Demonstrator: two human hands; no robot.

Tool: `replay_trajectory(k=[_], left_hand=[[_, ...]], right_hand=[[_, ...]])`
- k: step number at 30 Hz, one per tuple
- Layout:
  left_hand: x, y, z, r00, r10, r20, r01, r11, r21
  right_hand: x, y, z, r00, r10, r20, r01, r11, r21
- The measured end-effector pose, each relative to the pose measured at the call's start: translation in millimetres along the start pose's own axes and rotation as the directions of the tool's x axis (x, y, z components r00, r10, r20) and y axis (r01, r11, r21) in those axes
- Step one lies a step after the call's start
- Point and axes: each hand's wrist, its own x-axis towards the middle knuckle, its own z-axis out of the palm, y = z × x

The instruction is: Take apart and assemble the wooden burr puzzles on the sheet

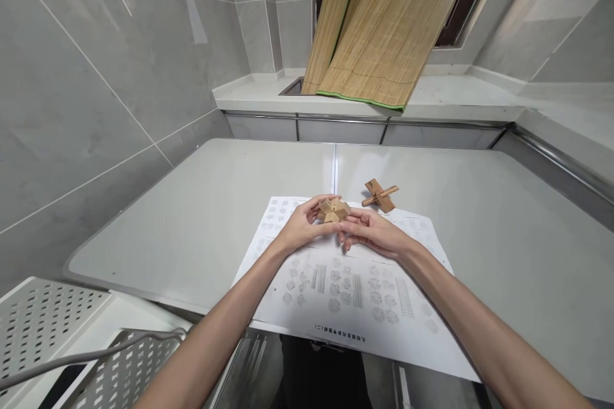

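Head view shows you at a pale counter [206,217], both hands in toward its middle, above a printed sheet [345,339] that reaches the near edge. The small light wooden block assembly [334,211] sits between your hands over the far part of that sheet. Your left hand [304,222] closes on its left side, thumb on the near side and fingers around the far side; your right hand [377,230] has its fingertips narrowed against the right side, the lower fingers loosely curled beneath. How hard either hand presses, you cannot tell from here. For good handling, let the left fingers carry the weight and keep the right ones light, so that a tight fit can be felt rather than forced. Squeezing both sides at once could bind the pieces or let one slip out. It seems wise to work low over the sheet, so anything dropped lands well short of the counter's near edge. Keep your right knuckles clear of the darker crossed wooden pieces [380,195], lying just beyond that hand toward the far edge; whether those are joined or merely overlapping is too small to tell.
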Motion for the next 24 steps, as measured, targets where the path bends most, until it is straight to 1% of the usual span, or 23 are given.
replay_trajectory(k=[2, 4, 9, 12, 15, 17, 21, 24], left_hand=[[-1, 1, 2, 0.999, -0.012, 0.049, 0.012, 1.000, -0.002], [-1, 1, 3, 0.998, -0.006, 0.061, 0.005, 1.000, 0.009], [-2, 0, 6, 0.999, 0.030, -0.027, -0.028, 0.997, 0.069], [-3, 0, 8, 0.996, 0.037, -0.076, -0.031, 0.996, 0.082], [-4, 2, 9, 0.992, 0.042, -0.119, -0.030, 0.994, 0.104], [-4, 2, 10, 0.991, 0.043, -0.128, -0.029, 0.994, 0.109], [-3, 1, 10, 0.989, 0.043, -0.138, -0.028, 0.994, 0.109], [-3, 2, 10, 0.984, 0.020, -0.174, 0.007, 0.988, 0.153]], right_hand=[[-2, -1, 1, 1.000, 0.019, 0.013, -0.019, 0.999, -0.039], [-1, 1, 1, 1.000, 0.007, -0.025, -0.008, 0.998, -0.064], [3, 8, 2, 0.975, -0.059, -0.214, 0.034, 0.992, -0.122], [4, 9, 2, 0.956, -0.101, -0.277, 0.049, 0.980, -0.191], [3, 7, 4, 0.937, -0.192, -0.292, 0.090, 0.940, -0.328], [2, 6, 5, 0.928, -0.229, -0.294, 0.098, 0.911, -0.402], [2, 5, 7, 0.938, -0.212, -0.276, 0.099, 0.923, -0.371], [2, 5, 7, 0.937, -0.218, -0.272, 0.111, 0.926, -0.360]])
